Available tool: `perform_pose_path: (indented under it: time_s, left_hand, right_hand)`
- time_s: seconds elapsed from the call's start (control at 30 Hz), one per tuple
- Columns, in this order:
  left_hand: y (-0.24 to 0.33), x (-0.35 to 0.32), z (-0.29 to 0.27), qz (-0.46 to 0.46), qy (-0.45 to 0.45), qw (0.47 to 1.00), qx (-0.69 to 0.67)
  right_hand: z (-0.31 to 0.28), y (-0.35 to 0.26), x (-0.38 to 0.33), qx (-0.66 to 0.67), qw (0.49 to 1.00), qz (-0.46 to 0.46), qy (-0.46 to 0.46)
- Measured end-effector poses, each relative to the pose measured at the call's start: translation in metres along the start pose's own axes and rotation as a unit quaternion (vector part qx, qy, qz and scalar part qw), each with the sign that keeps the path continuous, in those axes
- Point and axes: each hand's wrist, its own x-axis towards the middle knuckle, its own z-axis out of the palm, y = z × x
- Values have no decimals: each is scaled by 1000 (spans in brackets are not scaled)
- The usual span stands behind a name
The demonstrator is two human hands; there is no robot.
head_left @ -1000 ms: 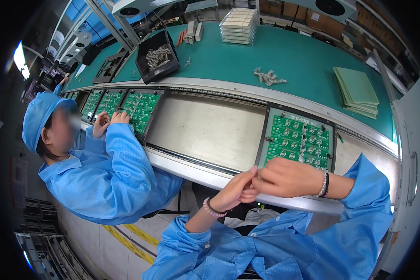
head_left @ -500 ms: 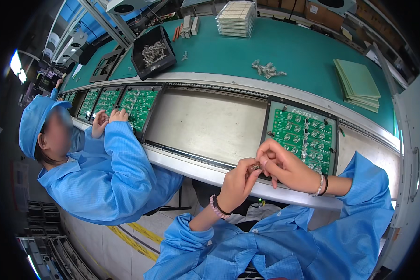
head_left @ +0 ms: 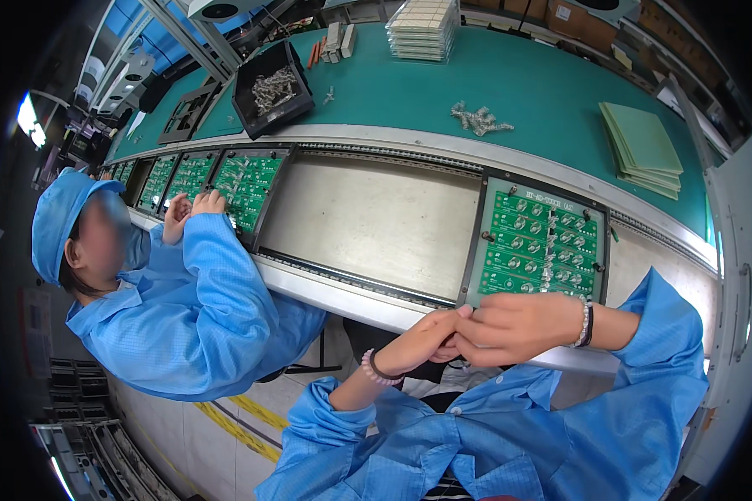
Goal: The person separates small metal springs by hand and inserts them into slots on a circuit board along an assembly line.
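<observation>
In front of my chest, my left hand point(head_left: 424, 344) and my right hand point(head_left: 520, 327) meet with fingers curled together. Both are closed, and whatever lies between the fingertips is hidden. Just beyond them a green circuit board panel point(head_left: 522, 244) sits in a dark-edged carrier frame on the rail track. Rows of round, shiny metal parts, apparently coil springs, stand on the panel. My right hand overlaps the near edge of the carrier. A small heap of similar metal springs point(head_left: 480, 121) lies on the green mat point(head_left: 393, 96) behind the track.
On the left, a co-worker in blue point(head_left: 175, 309) works with both hands over more circuit boards point(head_left: 242, 179). A black bin point(head_left: 271, 90) of metal parts stands on the mat. Stacked white trays point(head_left: 424, 32) are at the back, pale green sheets point(head_left: 641, 149) at the right.
My hands have drawn back toward my body and closed closer together, uncovering more of the panel. A small metal piece seen between my fingers before is now hidden.
</observation>
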Motion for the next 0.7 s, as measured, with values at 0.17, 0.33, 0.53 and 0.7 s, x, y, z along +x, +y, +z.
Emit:
perform_pose_path:
  time_s: [0.17, 0.33, 0.53, 0.7]
  left_hand:
    - [3, 4, 16, 96, 84, 991, 35]
    - [1, 13, 24, 245, 185, 930, 201]
    - [-4, 15, 20, 311, 235, 854, 345]
    - [-1, 8, 22, 252, 151, 943, 159]
  right_hand:
    - [4, -9, 10, 392, 842, 371, 16]
    - [0, 0, 13, 494, 699, 515, 39]
    - [-1, 4, 11, 528, 650, 546, 1]
    - [1, 13, 5, 329, 873, 358, 31]
